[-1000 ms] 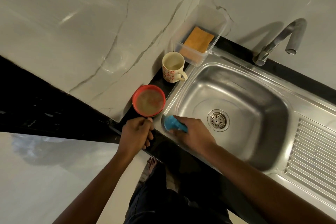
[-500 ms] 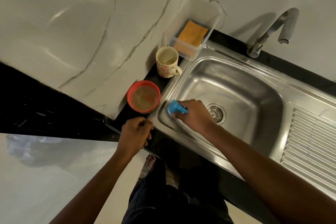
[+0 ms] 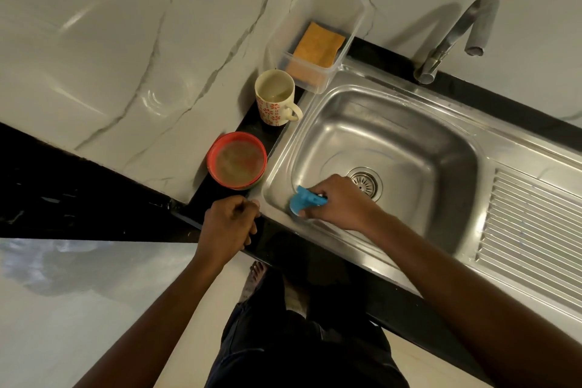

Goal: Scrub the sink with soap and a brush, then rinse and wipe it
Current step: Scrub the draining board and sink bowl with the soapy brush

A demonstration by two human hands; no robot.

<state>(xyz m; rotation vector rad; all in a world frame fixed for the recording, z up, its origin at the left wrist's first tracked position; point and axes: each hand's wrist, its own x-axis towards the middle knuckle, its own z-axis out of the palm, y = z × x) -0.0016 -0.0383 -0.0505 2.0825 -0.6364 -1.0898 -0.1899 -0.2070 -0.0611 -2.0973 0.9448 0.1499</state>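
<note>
Where the near-left corner of the stainless-steel sink basin (image 3: 409, 148) curves up to its rim, a small bright-blue plastic brush (image 3: 303, 200) is pressed against the metal, its round head turned toward the basin wall. The right hand (image 3: 338, 203) has its grip closed round the brush, fingers and thumb curled over the blue handle so that only the head and part of the neck show. Just behind the hand lies the round perforated metal drain (image 3: 367, 181) in the basin floor; the basin holds nothing else that can be made out. To the right, the ribbed steel draining board (image 3: 532, 230) slopes away from the basin.

The left hand (image 3: 228, 227) rests on the front edge of the black stone surface (image 3: 252, 132), just beside the sink's corner, its fingers curled over the edge in a loose grip; whether it clasps the edge firmly cannot be told.

On the narrow strip of surface left of the sink stands a red round plastic bowl (image 3: 236, 161) holding a cloudy, brownish liquid. Behind it is a cream ceramic mug with orange flower prints (image 3: 276, 98), its handle turned toward the sink, with a little pale liquid at the bottom. Further back, a clear rectangular plastic tub (image 3: 318, 31) stands against the white marble-patterned wall, with an orange sponge (image 3: 318, 44) leaning inside it. A curved metal tap (image 3: 453, 35) rises behind the sink's far rim.
</note>
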